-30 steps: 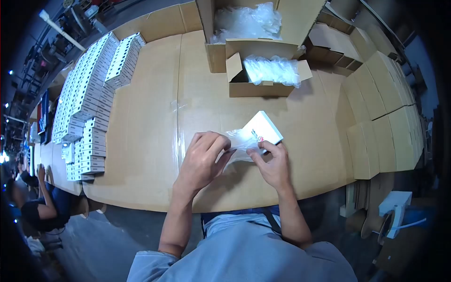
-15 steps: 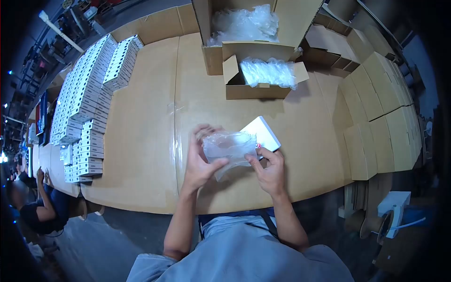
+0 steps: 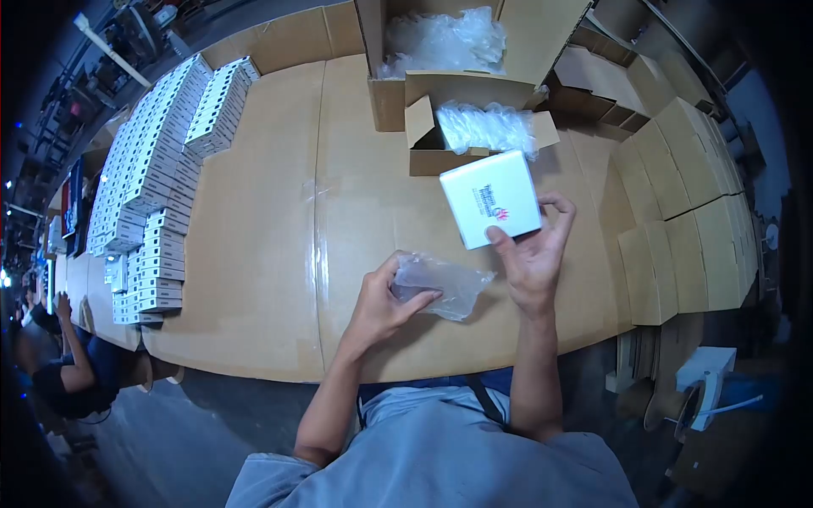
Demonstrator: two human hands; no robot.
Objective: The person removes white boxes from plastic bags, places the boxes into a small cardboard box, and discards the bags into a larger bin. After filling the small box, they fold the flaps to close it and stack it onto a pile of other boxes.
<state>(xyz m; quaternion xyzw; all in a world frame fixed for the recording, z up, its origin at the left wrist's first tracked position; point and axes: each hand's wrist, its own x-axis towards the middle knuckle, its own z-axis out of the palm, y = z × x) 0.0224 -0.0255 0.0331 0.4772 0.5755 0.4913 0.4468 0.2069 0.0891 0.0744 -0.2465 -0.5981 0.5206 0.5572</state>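
My left hand grips a clear plastic bag, its thumb laid across the front and the bag's loose side pointing right. Up and to the right of it, my right hand holds a small white box by its lower right corner. Dark print and a small red mark show on the box's face. The box is tilted and lifted off the table, close to an open cardboard box filled with clear plastic bags.
Stacks of small white boxes line the table's left side. Brown cartons are piled on the right. A larger carton with crumpled plastic stands at the back. Another person sits at far left.
My right hand has let go of the bag and lifted the white box up and to the right. My left hand has moved right and slightly down with the bag.
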